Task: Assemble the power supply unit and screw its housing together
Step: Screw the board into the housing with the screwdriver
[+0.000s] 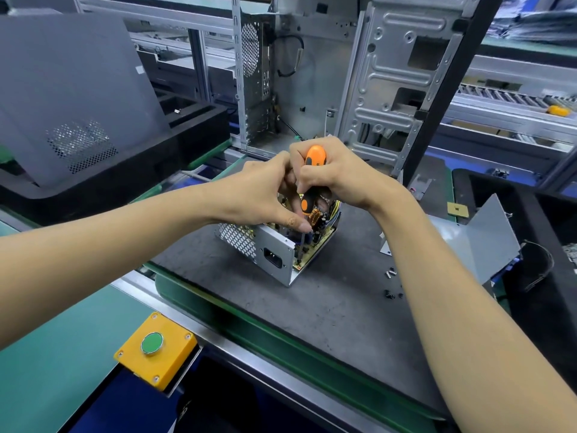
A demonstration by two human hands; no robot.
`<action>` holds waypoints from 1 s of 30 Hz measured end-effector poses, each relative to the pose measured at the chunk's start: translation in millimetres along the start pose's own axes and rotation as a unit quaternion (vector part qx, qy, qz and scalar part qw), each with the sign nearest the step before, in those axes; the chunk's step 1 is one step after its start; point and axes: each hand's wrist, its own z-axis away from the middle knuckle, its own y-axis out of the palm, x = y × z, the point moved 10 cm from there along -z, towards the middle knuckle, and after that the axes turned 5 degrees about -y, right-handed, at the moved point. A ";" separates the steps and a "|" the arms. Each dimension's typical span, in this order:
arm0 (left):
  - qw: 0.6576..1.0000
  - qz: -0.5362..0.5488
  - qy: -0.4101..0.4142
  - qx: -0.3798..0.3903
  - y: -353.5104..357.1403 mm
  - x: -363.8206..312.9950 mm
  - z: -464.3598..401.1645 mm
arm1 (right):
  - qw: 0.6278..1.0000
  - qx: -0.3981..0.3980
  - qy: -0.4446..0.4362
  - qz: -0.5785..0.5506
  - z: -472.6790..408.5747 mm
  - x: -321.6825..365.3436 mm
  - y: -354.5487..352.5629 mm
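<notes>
**Bench stock around an open power supply**

Yellow button box [156,351] with green push-button: nearest item, below the left forearm, on the bench edge.

Dark work mat [312,307]: lies under both hands.

Power supply unit [274,245]: on the mat directly beneath the hands, housing open at the top and right, circuit board and copper coil exposed, mains socket on the near face.

Screwdriver [310,179], orange and black: upright, shaft running down into the unit's near right corner.

Right hand [337,173]: fingers clenched round the screwdriver handle.

Left hand [259,192]: thumb and fingers pinching near the screwdriver shaft just under the handle; fingers partly hidden behind the tool.

Loose screws [392,284]: scattered on the mat right of the right forearm.

Grey metal cover [480,242]: further right, standing on edge.

Computer case [327,73]: open, upright, just beyond the hands.

Perforated grey panel [71,98]: leaning, beyond the left forearm.
</notes>
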 end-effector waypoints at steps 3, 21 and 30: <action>1.000 -0.017 -0.003 -0.007 -1.6 -1.3 0.6 | 1.000 -0.001 -0.002 0.019 0.6 1.9 -0.8; 0.998 -0.020 0.040 0.034 6.6 -19.7 1.7 | 0.983 0.037 0.061 0.172 15.4 21.7 -13.5; 0.999 -0.021 0.030 0.004 0.2 -27.4 9.5 | 0.887 0.052 0.092 0.449 13.0 45.9 -19.1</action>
